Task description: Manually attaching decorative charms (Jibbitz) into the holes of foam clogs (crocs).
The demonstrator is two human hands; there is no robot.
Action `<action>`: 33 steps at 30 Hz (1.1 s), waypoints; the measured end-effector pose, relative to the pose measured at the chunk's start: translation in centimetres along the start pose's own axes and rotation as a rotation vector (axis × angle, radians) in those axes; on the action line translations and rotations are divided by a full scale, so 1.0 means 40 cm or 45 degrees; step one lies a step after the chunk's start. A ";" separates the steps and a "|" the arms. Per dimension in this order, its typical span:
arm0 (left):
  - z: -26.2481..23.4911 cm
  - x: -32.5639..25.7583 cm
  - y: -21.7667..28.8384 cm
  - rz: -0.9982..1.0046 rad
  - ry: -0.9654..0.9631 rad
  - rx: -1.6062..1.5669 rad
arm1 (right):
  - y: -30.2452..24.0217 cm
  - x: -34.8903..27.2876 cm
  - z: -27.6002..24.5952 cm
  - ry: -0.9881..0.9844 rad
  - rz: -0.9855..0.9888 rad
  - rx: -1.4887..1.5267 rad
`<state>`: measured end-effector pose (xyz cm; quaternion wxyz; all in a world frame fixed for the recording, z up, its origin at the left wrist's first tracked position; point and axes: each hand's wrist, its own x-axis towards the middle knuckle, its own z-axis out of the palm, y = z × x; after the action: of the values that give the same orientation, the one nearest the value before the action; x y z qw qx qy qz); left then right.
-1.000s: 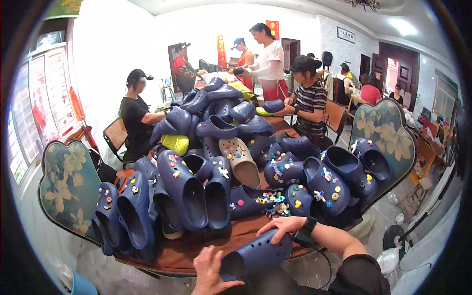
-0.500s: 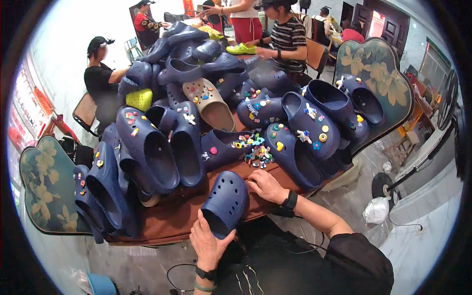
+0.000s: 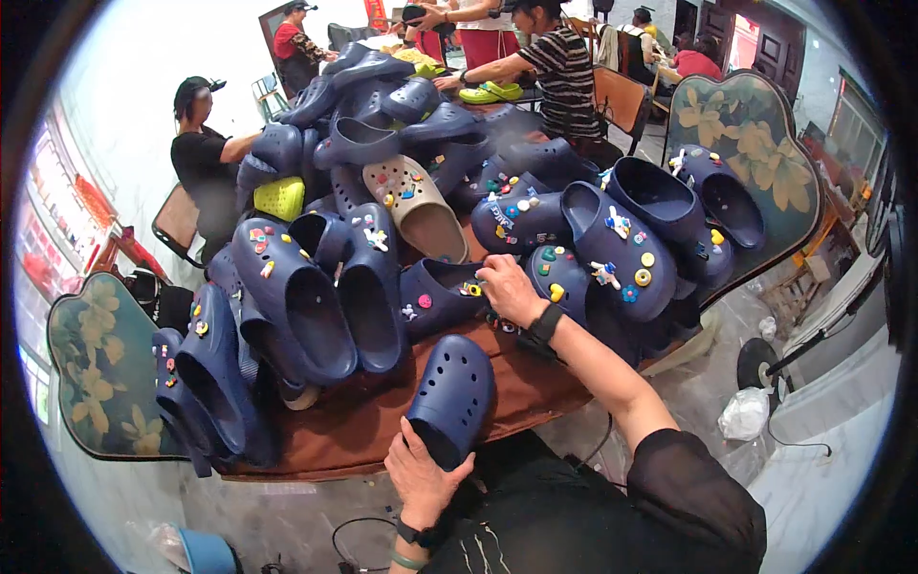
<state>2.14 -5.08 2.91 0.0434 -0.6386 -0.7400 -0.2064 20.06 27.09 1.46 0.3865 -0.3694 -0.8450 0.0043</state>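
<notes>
My left hand (image 3: 421, 475) grips the heel end of a plain navy clog (image 3: 451, 397) with round holes, its toe pointing away over the brown table (image 3: 363, 426). My right hand (image 3: 510, 289), with a black watch on the wrist, reaches forward into a small heap of colourful charms (image 3: 471, 287) between the clogs; its fingers are pinched together there, and what they hold is hidden. Around it lie navy clogs with charms (image 3: 612, 249) pressed into them.
A big pile of navy clogs (image 3: 316, 306) covers the table, with one beige clog (image 3: 413, 203) and a yellow one (image 3: 279, 197). Several people work at the far side. Floral chair backs (image 3: 96, 373) stand left and right. A cable and a white bag (image 3: 744, 413) lie on the floor.
The view has tipped down and closer. My left hand has lowered the plain clog toward the table edge, and my right hand has reached farther forward into the charms.
</notes>
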 end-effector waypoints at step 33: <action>0.003 -0.002 0.002 0.002 -0.024 -0.026 | 0.060 0.119 -0.006 -0.794 -0.739 -0.366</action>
<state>2.25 -5.10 2.78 0.0303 -0.6416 -0.7377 -0.2080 19.66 31.74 4.02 0.0433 -0.1481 -0.9818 -0.1106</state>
